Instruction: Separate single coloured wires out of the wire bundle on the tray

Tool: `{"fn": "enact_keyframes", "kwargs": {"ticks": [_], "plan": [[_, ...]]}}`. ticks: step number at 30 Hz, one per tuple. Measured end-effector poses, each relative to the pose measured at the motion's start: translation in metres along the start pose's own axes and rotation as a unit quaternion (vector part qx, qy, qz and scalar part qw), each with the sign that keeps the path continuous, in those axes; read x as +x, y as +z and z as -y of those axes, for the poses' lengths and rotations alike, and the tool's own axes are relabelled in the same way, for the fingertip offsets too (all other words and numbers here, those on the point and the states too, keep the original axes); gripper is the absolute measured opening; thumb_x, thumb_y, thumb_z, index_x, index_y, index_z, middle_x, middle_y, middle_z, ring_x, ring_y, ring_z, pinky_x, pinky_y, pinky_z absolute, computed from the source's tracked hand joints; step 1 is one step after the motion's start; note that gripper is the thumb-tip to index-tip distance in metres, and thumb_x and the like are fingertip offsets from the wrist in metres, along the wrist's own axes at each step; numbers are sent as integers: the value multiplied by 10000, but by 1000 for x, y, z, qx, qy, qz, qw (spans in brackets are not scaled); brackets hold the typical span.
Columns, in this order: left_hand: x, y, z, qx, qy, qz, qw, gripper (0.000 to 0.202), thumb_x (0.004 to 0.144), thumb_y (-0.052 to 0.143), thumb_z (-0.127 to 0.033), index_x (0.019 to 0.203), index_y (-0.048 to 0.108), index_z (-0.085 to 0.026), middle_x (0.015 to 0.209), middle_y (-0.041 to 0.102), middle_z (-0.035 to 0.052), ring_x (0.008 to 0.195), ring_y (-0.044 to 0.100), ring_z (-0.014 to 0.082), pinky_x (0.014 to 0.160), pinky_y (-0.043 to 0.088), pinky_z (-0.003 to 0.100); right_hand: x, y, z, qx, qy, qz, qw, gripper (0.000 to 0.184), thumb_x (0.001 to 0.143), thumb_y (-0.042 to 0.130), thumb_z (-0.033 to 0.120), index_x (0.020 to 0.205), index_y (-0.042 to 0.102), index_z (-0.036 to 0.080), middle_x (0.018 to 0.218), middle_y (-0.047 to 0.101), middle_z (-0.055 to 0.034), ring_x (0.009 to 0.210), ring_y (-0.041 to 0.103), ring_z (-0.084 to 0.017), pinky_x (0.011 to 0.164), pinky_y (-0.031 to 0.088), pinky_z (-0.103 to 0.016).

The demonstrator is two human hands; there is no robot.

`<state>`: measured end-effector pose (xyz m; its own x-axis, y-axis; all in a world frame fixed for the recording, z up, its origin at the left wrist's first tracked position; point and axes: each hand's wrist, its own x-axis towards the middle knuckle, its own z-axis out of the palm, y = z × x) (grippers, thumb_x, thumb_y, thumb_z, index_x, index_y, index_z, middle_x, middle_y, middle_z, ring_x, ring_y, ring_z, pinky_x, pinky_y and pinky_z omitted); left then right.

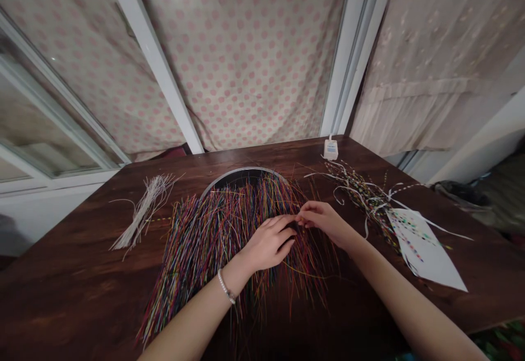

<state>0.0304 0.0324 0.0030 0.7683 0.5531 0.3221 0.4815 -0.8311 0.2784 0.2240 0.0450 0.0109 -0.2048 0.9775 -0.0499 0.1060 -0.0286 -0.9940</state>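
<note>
While left hand (267,245) rests spread on multicoloured strands (221,230), right hand (322,221) pinches thin strand (298,220); most strands lie fanned over round metal rim (241,173); white strand bundle (141,216) lies apart leftward; speckled strands (361,197) sit rightward beside white paper sheet (426,254).

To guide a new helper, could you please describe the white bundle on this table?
On the dark wooden table, a round metal rim sits at the far side, with multicoloured strands fanning from it toward the person. Left of that fan lies a loose bundle of white strands, the only all-white bunch on the table.
</note>
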Motion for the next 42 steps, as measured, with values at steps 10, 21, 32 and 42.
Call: {"fn": "enact_keyframes", "kwargs": {"ticks": [10,21,32,42], "plan": [[0,-1,0,-7,15,66,998,424,883,371,-302,1305,339,-286,1424,295,7,1316,227,196,1051,237,424,-25,-74,43,126,-118,-144,974,175,697,620,334,738,518,197,718,561,9,567,538,-95,428,376,-186],[2,-1,-1,-11,21,63,998,329,903,333,-345,1194,474,-279,1366,397,2,1304,259,180,1057,216,441,-24,-138,-4,-538,114,-346,760,207,618,595,387,595,558,184,573,571,-64,498,509,-171,467,341,-277],[4,-2,-2,-12,8,49,999,321,919,291,-285,1157,505,-262,1297,469,18,1242,359,176,1019,290,399,-12,-23,-7,-410,2,-47,911,44,638,557,184,631,601,188,604,620,-17,567,555,-137,553,389,-239],[3,0,1,-10,10,44,999,312,917,300,-286,1153,502,-260,1308,458,14,1248,352,173,1022,288,390,-7,-13,-21,-480,24,-111,870,71,630,553,227,645,590,169,635,623,-51,565,555,-157,561,374,-262]]}}
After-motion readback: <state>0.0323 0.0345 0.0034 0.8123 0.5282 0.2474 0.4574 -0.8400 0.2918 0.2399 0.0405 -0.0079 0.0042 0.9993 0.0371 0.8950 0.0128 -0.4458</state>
